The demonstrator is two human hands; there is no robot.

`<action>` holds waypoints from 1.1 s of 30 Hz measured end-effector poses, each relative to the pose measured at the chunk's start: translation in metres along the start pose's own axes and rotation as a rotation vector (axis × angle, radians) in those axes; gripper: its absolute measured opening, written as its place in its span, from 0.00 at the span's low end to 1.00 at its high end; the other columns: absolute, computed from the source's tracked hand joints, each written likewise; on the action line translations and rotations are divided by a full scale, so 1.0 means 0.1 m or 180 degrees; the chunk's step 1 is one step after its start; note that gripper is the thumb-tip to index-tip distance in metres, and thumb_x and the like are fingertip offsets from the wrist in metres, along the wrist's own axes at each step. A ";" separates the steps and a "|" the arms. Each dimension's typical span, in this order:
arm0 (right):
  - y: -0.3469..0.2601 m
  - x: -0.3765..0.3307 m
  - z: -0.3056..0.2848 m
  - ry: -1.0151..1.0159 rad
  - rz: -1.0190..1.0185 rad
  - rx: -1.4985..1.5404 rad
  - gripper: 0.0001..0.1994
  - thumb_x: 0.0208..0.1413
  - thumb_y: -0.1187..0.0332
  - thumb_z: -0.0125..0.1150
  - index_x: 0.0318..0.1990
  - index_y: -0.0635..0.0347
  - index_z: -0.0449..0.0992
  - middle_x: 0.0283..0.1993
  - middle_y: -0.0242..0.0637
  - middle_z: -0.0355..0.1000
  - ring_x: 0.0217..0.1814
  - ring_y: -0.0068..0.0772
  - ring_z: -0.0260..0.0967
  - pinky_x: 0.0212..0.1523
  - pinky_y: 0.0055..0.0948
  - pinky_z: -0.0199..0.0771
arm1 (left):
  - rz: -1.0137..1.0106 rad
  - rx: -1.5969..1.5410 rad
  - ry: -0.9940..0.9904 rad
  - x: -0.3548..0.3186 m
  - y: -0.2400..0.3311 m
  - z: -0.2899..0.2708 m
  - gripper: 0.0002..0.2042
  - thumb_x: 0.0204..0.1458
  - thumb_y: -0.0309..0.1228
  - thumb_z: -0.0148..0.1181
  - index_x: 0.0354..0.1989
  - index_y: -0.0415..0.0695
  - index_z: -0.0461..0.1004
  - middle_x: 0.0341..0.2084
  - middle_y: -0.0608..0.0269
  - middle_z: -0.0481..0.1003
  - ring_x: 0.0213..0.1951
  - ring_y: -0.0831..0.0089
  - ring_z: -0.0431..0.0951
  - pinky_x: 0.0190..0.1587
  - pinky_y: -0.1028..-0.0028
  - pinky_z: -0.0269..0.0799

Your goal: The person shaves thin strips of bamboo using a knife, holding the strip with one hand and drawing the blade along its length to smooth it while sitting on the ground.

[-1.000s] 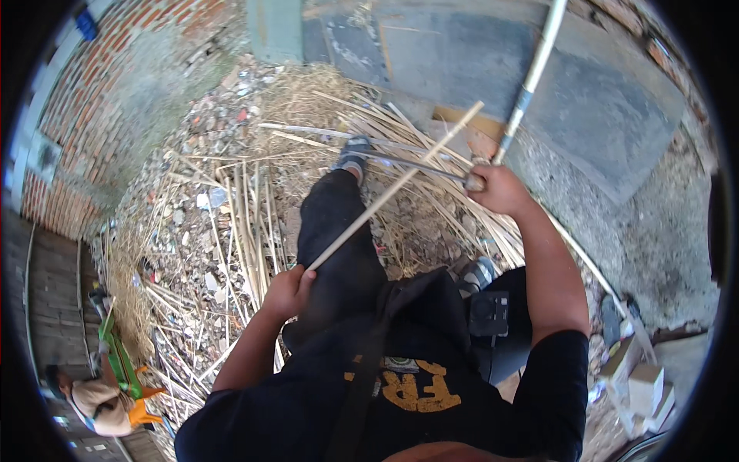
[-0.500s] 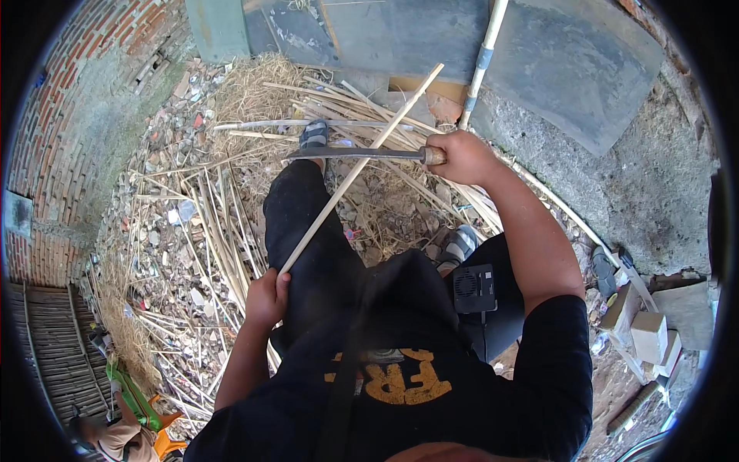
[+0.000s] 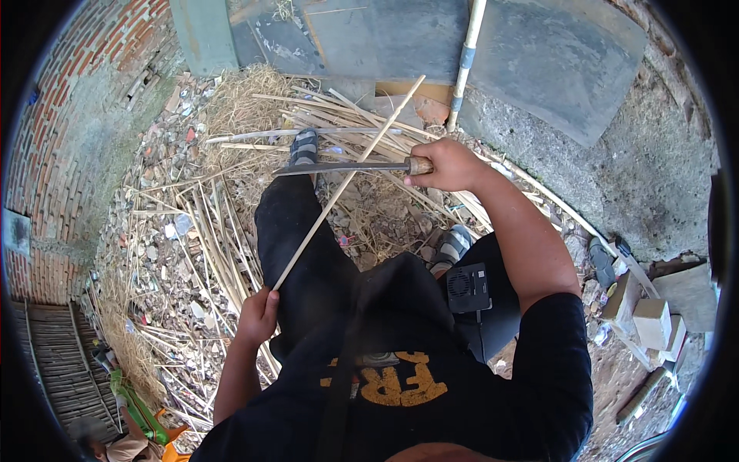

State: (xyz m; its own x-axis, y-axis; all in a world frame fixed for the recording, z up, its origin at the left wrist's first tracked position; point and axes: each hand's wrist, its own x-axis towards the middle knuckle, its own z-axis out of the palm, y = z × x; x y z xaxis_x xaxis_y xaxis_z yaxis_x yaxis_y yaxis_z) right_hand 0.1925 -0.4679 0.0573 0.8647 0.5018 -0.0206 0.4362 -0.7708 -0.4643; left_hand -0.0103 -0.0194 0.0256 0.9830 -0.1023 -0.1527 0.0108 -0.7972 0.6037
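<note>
My left hand (image 3: 259,314) is closed round the near end of a long pale bamboo strip (image 3: 318,221), which slants up and to the right across my left leg. Gripped in my right hand (image 3: 448,165) is the wooden handle of a machete (image 3: 331,167). Its dark blade points left and crosses the strip above its middle. The two seem to touch there, though a small gap cannot be ruled out. Beyond the blade, the strip's far end rises in front of a pile of bamboo strips (image 3: 339,115).
More split strips (image 3: 212,242) lie on the rubble at the left, near dry straw (image 3: 242,100). A pole (image 3: 466,65) leans against grey sheets (image 3: 539,69) ahead. Wooden blocks (image 3: 653,323) stand at the right. Another person (image 3: 131,446) is partly visible at the lower left.
The whole view has shifted slightly, so the scene sits lower and further left. The strip looks narrower, as if turned in my left hand. Both hands keep their grips.
</note>
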 end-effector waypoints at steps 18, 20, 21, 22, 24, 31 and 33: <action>0.02 0.05 0.03 0.0345 -0.0133 -0.0539 0.12 0.41 0.65 0.68 0.34 0.54 0.75 0.29 0.43 0.76 0.37 0.52 0.76 0.39 0.49 0.76 | -0.0055 0.0524 0.0219 0.04 0.12 0.15 0.21 0.66 0.45 0.48 0.27 0.39 0.65 0.19 0.39 0.71 0.27 0.35 0.72 0.29 0.49 0.65; 0.03 0.06 0.03 0.0391 -0.0156 -0.0763 0.11 0.42 0.64 0.67 0.35 0.53 0.76 0.30 0.42 0.77 0.39 0.51 0.77 0.41 0.48 0.76 | -0.0050 0.0617 0.0252 0.03 0.14 0.15 0.21 0.66 0.45 0.48 0.27 0.39 0.66 0.19 0.39 0.71 0.27 0.35 0.73 0.29 0.49 0.65; -0.03 0.07 0.00 0.0351 -0.0124 -0.1007 0.11 0.43 0.64 0.67 0.36 0.53 0.77 0.32 0.42 0.78 0.40 0.50 0.77 0.42 0.47 0.77 | -0.0049 0.0656 0.0260 0.02 0.14 0.15 0.21 0.66 0.44 0.48 0.27 0.39 0.66 0.19 0.39 0.71 0.27 0.36 0.73 0.29 0.48 0.65; -0.09 0.08 -0.03 0.0310 -0.0089 -0.1250 0.12 0.43 0.63 0.67 0.36 0.52 0.78 0.34 0.42 0.79 0.41 0.49 0.78 0.43 0.46 0.77 | -0.0071 0.0692 0.0256 0.01 0.15 0.15 0.21 0.66 0.44 0.48 0.27 0.39 0.66 0.19 0.39 0.71 0.27 0.36 0.73 0.29 0.48 0.65; -0.23 0.06 -0.06 0.0231 -0.0055 -0.1298 0.11 0.44 0.64 0.66 0.36 0.53 0.78 0.34 0.41 0.79 0.41 0.48 0.78 0.43 0.45 0.78 | -0.0125 0.0768 0.0245 -0.01 0.16 0.14 0.20 0.66 0.44 0.48 0.27 0.39 0.66 0.19 0.39 0.71 0.27 0.36 0.73 0.29 0.48 0.65; 0.10 0.14 0.12 0.0378 0.0497 0.0118 0.14 0.47 0.59 0.67 0.38 0.56 0.79 0.30 0.45 0.77 0.38 0.51 0.77 0.41 0.46 0.75 | 0.0207 0.0484 0.0332 0.00 -0.16 0.22 0.20 0.66 0.43 0.46 0.27 0.39 0.65 0.18 0.40 0.70 0.25 0.36 0.72 0.28 0.51 0.65; 0.26 0.18 0.13 0.0552 0.0713 0.0126 0.14 0.49 0.57 0.67 0.39 0.55 0.80 0.30 0.46 0.77 0.37 0.52 0.76 0.41 0.46 0.75 | 0.0229 0.0410 0.0338 0.03 -0.14 0.23 0.22 0.67 0.45 0.43 0.28 0.38 0.65 0.17 0.42 0.69 0.24 0.37 0.73 0.27 0.54 0.65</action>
State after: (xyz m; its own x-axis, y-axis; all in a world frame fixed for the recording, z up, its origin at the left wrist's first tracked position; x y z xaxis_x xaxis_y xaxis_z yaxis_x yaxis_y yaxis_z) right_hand 0.2164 -0.4733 0.0331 0.9696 0.2434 0.0234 0.2223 -0.8373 -0.4995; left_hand -0.0119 -0.0222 -0.0008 0.9943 -0.1040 -0.0251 -0.0773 -0.8603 0.5039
